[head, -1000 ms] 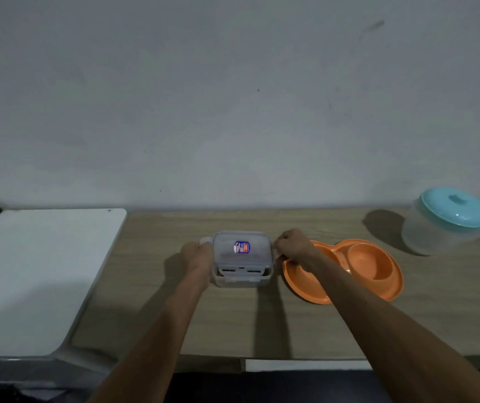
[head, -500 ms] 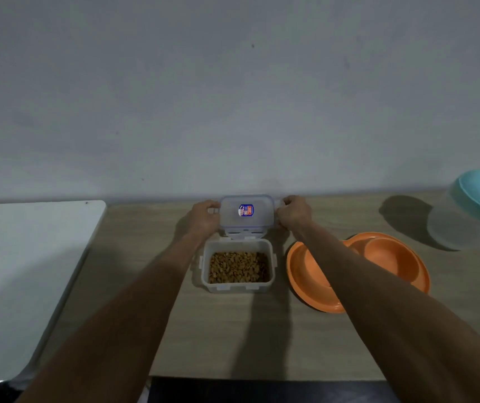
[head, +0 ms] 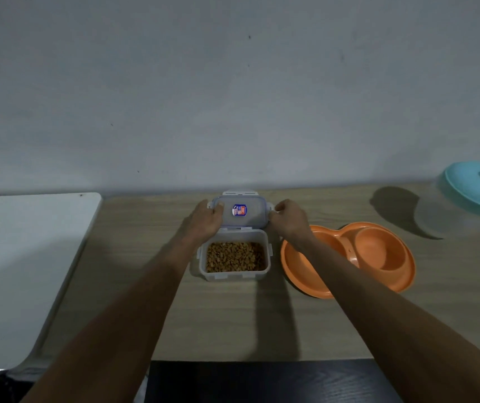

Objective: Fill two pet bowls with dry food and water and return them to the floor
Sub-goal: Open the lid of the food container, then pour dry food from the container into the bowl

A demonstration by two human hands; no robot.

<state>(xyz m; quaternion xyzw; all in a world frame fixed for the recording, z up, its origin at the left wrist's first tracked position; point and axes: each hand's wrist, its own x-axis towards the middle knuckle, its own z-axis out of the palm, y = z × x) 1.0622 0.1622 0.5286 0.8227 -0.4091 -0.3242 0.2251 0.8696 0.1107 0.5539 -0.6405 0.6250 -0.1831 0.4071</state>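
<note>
Head view, hands (head: 204, 221) (head: 289, 222) clasp lid (head: 250, 218), jug (head: 454, 216) cropped right

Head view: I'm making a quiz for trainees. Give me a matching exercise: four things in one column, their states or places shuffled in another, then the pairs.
1. clear plastic lid with a sticker
2. clear rectangular plastic container
3. orange plastic double bowl
4. translucent jug with turquoise lid

A. no food visible in it
B. gripped by left hand and right hand
C. at the picture's right edge
D. holds brown kibble

Pairs: 1-B, 2-D, 3-A, 4-C.
</note>
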